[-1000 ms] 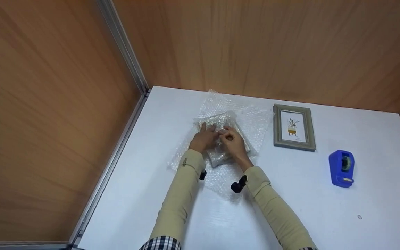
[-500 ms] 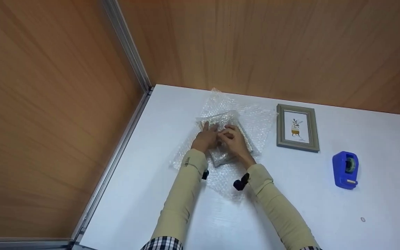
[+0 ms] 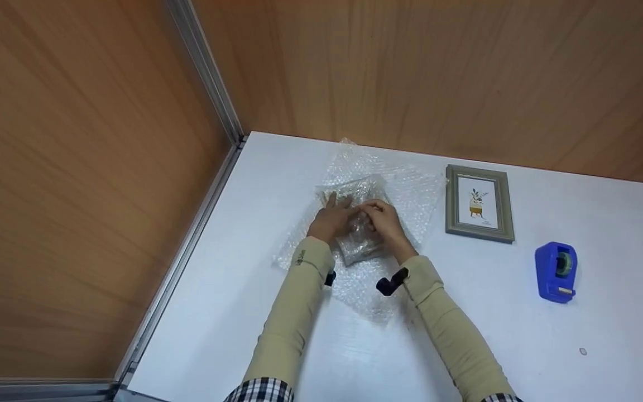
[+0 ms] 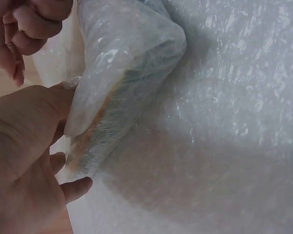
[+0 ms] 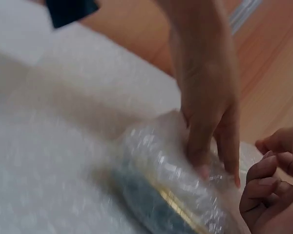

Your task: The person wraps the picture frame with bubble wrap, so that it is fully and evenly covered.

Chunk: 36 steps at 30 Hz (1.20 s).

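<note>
A flat, bubble-wrapped package lies on a larger spread sheet of bubble wrap. Through the wrap, in the left wrist view, the package shows an orange-brown edge strip; the item inside is too veiled to name. My left hand rests on the package's left part, its fingers extended and spread. In the right wrist view that left hand presses down on the wrap. Close beside it, over the package, is my right hand. Its fingers are curled, and nothing shows between them.
To the right lies a grey-green picture frame with a plant print. A blue tape dispenser stands farther right on the white table. Wooden panels rise behind and to the left.
My right hand has shifted slightly right and up, and its fingers have changed pose over the package. The left hand stays on the wrap. The head view has tilted a little.
</note>
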Available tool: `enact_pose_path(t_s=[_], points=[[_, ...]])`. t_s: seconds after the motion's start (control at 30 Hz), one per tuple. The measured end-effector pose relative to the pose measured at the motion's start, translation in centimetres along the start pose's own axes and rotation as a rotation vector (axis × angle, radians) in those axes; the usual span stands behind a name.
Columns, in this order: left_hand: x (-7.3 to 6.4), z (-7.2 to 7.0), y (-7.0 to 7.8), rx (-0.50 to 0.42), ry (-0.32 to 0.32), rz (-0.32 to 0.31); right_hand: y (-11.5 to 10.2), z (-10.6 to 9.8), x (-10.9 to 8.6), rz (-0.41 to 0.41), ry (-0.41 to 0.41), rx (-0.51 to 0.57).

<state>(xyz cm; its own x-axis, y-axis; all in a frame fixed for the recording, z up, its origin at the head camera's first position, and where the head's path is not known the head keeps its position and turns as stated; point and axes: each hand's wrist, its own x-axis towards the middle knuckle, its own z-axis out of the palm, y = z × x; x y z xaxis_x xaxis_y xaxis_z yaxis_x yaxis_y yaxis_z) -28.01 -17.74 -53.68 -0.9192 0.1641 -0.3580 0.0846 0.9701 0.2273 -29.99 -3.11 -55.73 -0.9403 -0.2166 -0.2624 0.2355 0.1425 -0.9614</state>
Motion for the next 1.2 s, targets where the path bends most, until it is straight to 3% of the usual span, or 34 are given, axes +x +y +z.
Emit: enact_pose_path(t_s=[0.13,0.23,0.53,0.7,0.83,1.07,1.2], points=[[0.11,0.08,-0.03,-0.013,0.0,-0.006,-0.09,0.25,-0.17,0.107,-0.045,0.19],[0.1,0.09,-0.02,-0.011,0.003,0.001,0.16,0.38,-0.26,0.155,-0.065,0.266],[-0.01,0.11,-0.21,-0.061,0.019,0.015,0.73,0.33,-0.07,0.233,-0.056,0.255],[-0.11,0.4,-0.49,-0.096,0.053,0.032,0.79,0.42,-0.08,0.239,-0.049,0.252],[0.03,0.57,-0.58,-0.072,0.065,0.041,0.76,0.49,-0.04,0.24,-0.033,0.248],[-0.22,0.42,-0.24,0.015,0.007,0.037,0.64,0.46,-0.17,0.26,-0.007,0.235],[-0.46,-0.09,0.08,0.002,-0.031,0.007,0.16,0.12,-0.38,0.319,-0.058,0.305]])
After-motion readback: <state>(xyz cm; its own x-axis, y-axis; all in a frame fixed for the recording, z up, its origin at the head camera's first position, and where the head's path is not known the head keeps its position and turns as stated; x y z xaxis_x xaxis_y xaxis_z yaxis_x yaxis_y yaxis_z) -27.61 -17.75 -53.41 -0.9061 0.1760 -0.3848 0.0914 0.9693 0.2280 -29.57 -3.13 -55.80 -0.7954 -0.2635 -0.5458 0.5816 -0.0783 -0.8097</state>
